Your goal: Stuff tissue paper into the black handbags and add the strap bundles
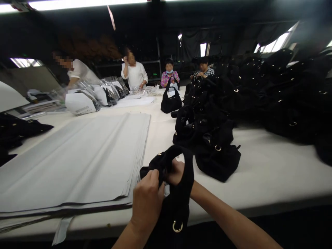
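A black fabric handbag with a gold-coloured ring and a wide looped strap hangs at the table's front edge. My left hand is closed around the bag's upper edge, fingers curled over the cloth. Through the strap loop reaches my right hand, its fingers partly hidden inside the bag's opening, so what they do there does not show. A bit of something pale peeks out between the two hands. Just beyond, another black handbag with a gold ring lies on the table.
A large stack of pale grey sheets covers the table's left side. Piled black bags fill the right. Bags in clear plastic stand at the back left. Several people work along the far side, and a black bag stands upright before them.
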Demonstrator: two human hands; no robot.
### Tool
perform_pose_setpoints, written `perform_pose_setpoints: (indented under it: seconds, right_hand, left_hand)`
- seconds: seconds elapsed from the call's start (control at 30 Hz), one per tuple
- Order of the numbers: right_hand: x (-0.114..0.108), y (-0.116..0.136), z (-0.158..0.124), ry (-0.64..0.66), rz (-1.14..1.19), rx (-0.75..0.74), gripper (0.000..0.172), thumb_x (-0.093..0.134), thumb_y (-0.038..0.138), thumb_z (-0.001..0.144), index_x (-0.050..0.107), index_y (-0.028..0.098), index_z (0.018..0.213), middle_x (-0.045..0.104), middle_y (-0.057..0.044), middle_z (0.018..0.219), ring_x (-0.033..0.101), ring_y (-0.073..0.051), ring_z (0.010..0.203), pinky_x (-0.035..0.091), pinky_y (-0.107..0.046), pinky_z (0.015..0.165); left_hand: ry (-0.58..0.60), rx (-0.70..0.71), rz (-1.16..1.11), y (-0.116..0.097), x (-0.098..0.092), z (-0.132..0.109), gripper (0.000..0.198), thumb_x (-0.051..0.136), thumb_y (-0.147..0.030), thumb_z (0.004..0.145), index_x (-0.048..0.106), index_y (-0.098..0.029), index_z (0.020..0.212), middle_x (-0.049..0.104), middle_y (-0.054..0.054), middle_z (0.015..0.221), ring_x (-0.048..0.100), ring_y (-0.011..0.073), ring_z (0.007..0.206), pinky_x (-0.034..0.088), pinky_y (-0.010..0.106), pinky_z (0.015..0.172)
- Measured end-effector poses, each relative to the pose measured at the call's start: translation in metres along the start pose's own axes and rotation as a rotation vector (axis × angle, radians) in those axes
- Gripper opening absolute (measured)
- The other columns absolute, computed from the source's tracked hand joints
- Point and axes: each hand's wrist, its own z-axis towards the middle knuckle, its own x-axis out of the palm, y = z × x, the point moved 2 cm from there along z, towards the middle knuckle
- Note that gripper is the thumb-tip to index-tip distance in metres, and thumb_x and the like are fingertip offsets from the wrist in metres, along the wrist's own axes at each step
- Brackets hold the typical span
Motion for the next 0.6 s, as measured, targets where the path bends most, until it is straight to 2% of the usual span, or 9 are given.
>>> perform_pose_setpoints:
  seconds: [0.03,0.1,0.2,0.3,0.43,0.5,0.6]
  right_hand:
    - [-0.001,-0.007,-0.003,-0.031,0.039,0.017,0.029,0.066,0.036,0.081,0.064,0.018,0.103,0.070,-0.005,0.087,0.066,-0.023,0.082,0.047,-0.029,0.068]
    - [-0.001,-0.022,-0.011,-0.102,0.097,0.048,0.031,0.064,0.043,0.083,0.064,0.017,0.099,0.071,-0.006,0.084,0.067,-0.025,0.081,0.048,-0.031,0.067]
    - [-0.001,-0.039,-0.025,-0.231,0.163,0.076,0.038,0.057,0.054,0.086,0.064,0.017,0.097,0.071,-0.008,0.088,0.068,-0.027,0.084,0.050,-0.034,0.069]
    - [0.000,-0.046,-0.043,-0.324,0.165,0.156,0.041,0.058,0.058,0.084,0.062,0.019,0.096,0.070,-0.009,0.089,0.068,-0.028,0.084,0.051,-0.035,0.070]
    - [0.001,-0.047,-0.065,-0.361,0.008,0.211,0.050,0.059,0.058,0.081,0.053,0.022,0.115,0.061,-0.001,0.070,0.065,-0.026,0.065,0.049,-0.036,0.060]
    - [-0.001,-0.045,-0.070,-0.335,-0.044,0.240,0.046,0.055,0.058,0.083,0.052,0.024,0.114,0.063,-0.003,0.071,0.067,-0.028,0.068,0.050,-0.038,0.063]
    - [-0.003,-0.041,-0.070,-0.287,-0.115,0.321,0.035,0.051,0.054,0.087,0.053,0.023,0.104,0.070,-0.009,0.084,0.069,-0.034,0.083,0.050,-0.043,0.073]
  left_hand:
    - [-0.036,0.043,0.047,-0.004,0.000,-0.005,0.010,0.051,-0.009,0.085,0.057,-0.018,0.086,0.058,0.002,0.074,0.059,0.0213,0.065,0.044,0.033,0.058]
    - [-0.130,0.088,0.088,-0.010,-0.001,-0.017,0.023,0.051,-0.006,0.085,0.059,-0.015,0.105,0.061,0.007,0.088,0.061,0.0237,0.079,0.050,0.035,0.068]
    - [-0.244,0.049,0.053,-0.011,-0.004,-0.034,0.038,0.051,-0.007,0.087,0.053,-0.015,0.124,0.057,0.013,0.110,0.058,0.0264,0.100,0.053,0.038,0.082]
    - [-0.276,0.015,-0.003,-0.006,-0.005,-0.046,0.030,0.053,-0.009,0.087,0.056,-0.015,0.117,0.057,0.012,0.106,0.057,0.0260,0.099,0.054,0.037,0.081]
    - [-0.361,0.069,-0.084,-0.003,-0.005,-0.053,0.022,0.054,-0.004,0.087,0.057,-0.017,0.105,0.061,0.007,0.093,0.060,0.0217,0.088,0.053,0.034,0.078]
    - [-0.398,0.130,-0.143,-0.010,-0.002,-0.054,0.024,0.055,-0.002,0.087,0.057,-0.017,0.106,0.064,0.007,0.092,0.062,0.0199,0.086,0.053,0.032,0.080]
    - [-0.446,0.219,-0.306,-0.026,0.002,-0.056,0.025,0.056,0.000,0.084,0.057,-0.015,0.104,0.064,0.008,0.088,0.063,0.0188,0.083,0.054,0.029,0.078]
